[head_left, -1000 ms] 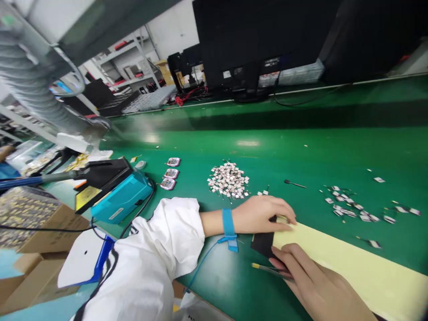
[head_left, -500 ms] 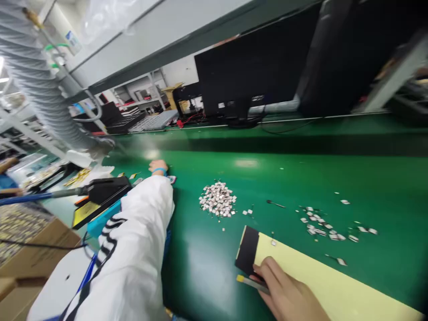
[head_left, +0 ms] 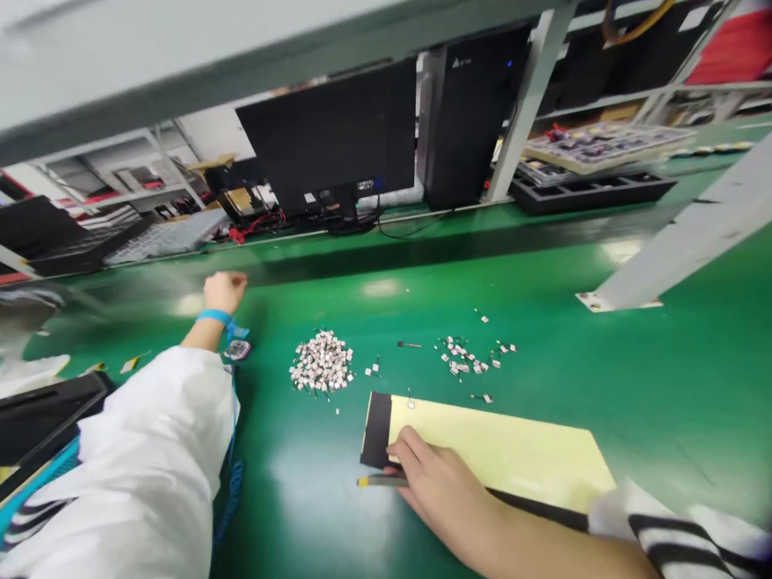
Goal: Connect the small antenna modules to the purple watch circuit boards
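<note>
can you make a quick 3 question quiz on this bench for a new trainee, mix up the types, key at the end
1. Which wrist wears the blue strap, left or right?
2. True or false: the yellow-tipped tool lies on the green table, apart from both hands.
3. Fill in the blank: the strip at the end of the yellow sheet nearest the big pile of small parts is coloured ____.

Key:
1. Left.
2. False; the right hand holds it.
3. Black.

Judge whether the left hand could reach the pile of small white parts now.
Probably yes: green tabletop lies between the left hand and the pile, with nothing visible blocking the way.
</note>
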A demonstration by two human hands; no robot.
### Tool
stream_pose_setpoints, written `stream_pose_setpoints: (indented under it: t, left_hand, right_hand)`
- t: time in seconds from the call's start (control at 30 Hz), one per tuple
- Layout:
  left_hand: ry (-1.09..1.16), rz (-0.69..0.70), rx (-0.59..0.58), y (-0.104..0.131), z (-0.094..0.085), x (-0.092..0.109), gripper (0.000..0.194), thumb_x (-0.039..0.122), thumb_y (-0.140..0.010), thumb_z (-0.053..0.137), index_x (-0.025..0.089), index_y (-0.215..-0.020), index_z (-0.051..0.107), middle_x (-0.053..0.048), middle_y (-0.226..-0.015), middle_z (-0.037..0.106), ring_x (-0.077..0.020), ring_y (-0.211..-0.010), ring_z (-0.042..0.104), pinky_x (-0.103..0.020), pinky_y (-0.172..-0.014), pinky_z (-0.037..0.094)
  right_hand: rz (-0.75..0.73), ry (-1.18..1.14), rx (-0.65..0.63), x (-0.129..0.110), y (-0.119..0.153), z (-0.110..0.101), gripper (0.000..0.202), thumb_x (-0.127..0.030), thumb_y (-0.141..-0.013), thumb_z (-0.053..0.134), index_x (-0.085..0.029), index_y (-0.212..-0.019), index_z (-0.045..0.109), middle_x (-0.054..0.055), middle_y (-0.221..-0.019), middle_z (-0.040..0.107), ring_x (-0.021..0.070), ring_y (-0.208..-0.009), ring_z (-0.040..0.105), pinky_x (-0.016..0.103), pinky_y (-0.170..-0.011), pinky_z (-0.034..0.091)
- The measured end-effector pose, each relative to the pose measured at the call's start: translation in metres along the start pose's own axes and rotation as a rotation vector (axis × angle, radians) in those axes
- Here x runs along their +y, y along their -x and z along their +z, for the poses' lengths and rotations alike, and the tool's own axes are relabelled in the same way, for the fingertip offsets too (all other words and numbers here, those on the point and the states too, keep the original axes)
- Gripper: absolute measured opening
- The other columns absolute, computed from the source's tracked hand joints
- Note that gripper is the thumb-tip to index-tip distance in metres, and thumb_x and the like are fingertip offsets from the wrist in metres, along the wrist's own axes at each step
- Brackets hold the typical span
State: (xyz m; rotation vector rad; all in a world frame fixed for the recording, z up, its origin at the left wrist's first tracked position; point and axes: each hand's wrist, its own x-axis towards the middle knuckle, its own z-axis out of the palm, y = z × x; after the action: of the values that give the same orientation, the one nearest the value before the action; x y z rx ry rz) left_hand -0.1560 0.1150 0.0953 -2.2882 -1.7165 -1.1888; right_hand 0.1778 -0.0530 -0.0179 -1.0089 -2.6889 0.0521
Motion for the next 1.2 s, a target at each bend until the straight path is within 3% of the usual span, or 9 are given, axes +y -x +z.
stream_pose_setpoints:
  t: [0.13,0.2,0.27,0.37,0.5,0.73,0.9,1.07,1.2]
  left_hand:
    - [-0.008,-0.013,-0.171,0.017,0.04,0.055,0.022,0.032,-0.083,0.05,0.015,-0.084,0.064,0.0,-0.075,0.06,-0.0116,-0.068,0.054,-0.029,-0.07,0.046]
    - [0.028,0.064,-0.259,0.044,0.056,0.098,0.014,0.029,-0.08,0.056,0.021,-0.084,0.067,0.0,-0.084,0.06,-0.0135,-0.079,0.054,-0.027,-0.076,0.044]
    - [0.059,0.237,-0.355,0.073,0.067,0.136,0.014,0.026,-0.081,0.055,0.025,-0.088,0.066,-0.001,-0.078,0.056,-0.0138,-0.077,0.05,-0.026,-0.07,0.041]
    - [0.188,0.291,-0.527,0.107,0.077,0.165,0.017,0.021,-0.084,0.049,0.022,-0.091,0.064,-0.001,-0.075,0.056,-0.0118,-0.073,0.049,-0.023,-0.065,0.04]
    - [0.353,0.114,-0.586,0.122,0.093,0.16,0.015,0.018,-0.085,0.047,0.017,-0.09,0.062,-0.002,-0.083,0.062,-0.0108,-0.077,0.055,-0.022,-0.07,0.043]
    - [0.686,-0.221,-0.7,0.131,0.11,0.151,0.013,0.023,-0.08,0.054,0.015,-0.087,0.062,-0.003,-0.082,0.065,-0.0113,-0.075,0.059,-0.02,-0.068,0.048]
    - [0.793,-0.28,-0.622,0.13,0.11,0.152,0.01,0.021,-0.075,0.059,0.014,-0.08,0.065,-0.004,-0.076,0.065,-0.011,-0.07,0.06,-0.019,-0.065,0.049]
    - [0.976,-0.393,-0.532,0.131,0.107,0.154,0.013,0.021,-0.067,0.068,0.014,-0.078,0.066,-0.003,-0.074,0.068,-0.0117,-0.069,0.064,-0.019,-0.068,0.053]
    - [0.944,-0.373,-0.474,0.131,0.105,0.151,0.019,0.019,-0.069,0.067,0.018,-0.088,0.066,-0.003,-0.077,0.069,-0.0121,-0.074,0.065,-0.02,-0.071,0.053]
  right_hand:
    - [-0.027,0.016,-0.093,-0.003,0.001,-0.008,0.014,-0.011,-0.082,0.05,-0.008,-0.094,0.057,0.008,-0.083,0.055,0.0163,-0.059,0.058,0.026,-0.042,0.048]
    - [-0.05,0.02,-0.121,-0.004,0.001,-0.009,0.02,-0.008,-0.083,0.046,-0.006,-0.1,0.056,0.011,-0.086,0.056,0.0186,-0.064,0.059,0.027,-0.042,0.048]
    - [-0.06,0.017,-0.147,-0.006,0.002,-0.009,0.021,-0.007,-0.084,0.044,-0.005,-0.101,0.057,0.012,-0.085,0.056,0.0192,-0.063,0.059,0.028,-0.041,0.047]
    - [-0.046,-0.017,-0.191,-0.006,-0.001,-0.012,0.018,-0.01,-0.085,0.044,-0.008,-0.092,0.06,0.01,-0.082,0.057,0.019,-0.062,0.059,0.028,-0.042,0.048]
    - [0.005,-0.102,-0.24,-0.004,-0.006,-0.017,0.012,-0.01,-0.082,0.051,-0.009,-0.087,0.061,0.01,-0.082,0.058,0.021,-0.075,0.059,0.028,-0.047,0.048]
    - [0.183,-0.415,-0.267,0.007,-0.014,-0.022,0.015,-0.012,-0.068,0.066,-0.011,-0.082,0.059,0.005,-0.081,0.058,0.0158,-0.069,0.057,0.026,-0.061,0.047]
    - [0.342,-0.689,-0.204,0.025,-0.015,-0.034,0.006,-0.013,-0.073,0.054,-0.015,-0.067,0.054,-0.005,-0.059,0.049,0.0065,-0.05,0.045,0.017,-0.048,0.035]
    - [0.636,-1.118,-0.042,0.042,-0.016,-0.045,0.015,-0.03,-0.073,0.054,-0.016,-0.069,0.052,-0.008,-0.047,0.031,0.0061,-0.043,0.029,0.019,-0.041,0.022]
    - [0.679,-1.253,-0.039,0.046,-0.018,-0.043,0.023,-0.037,-0.071,0.058,-0.016,-0.066,0.052,-0.008,-0.047,0.025,0.006,-0.043,0.023,0.021,-0.042,0.016]
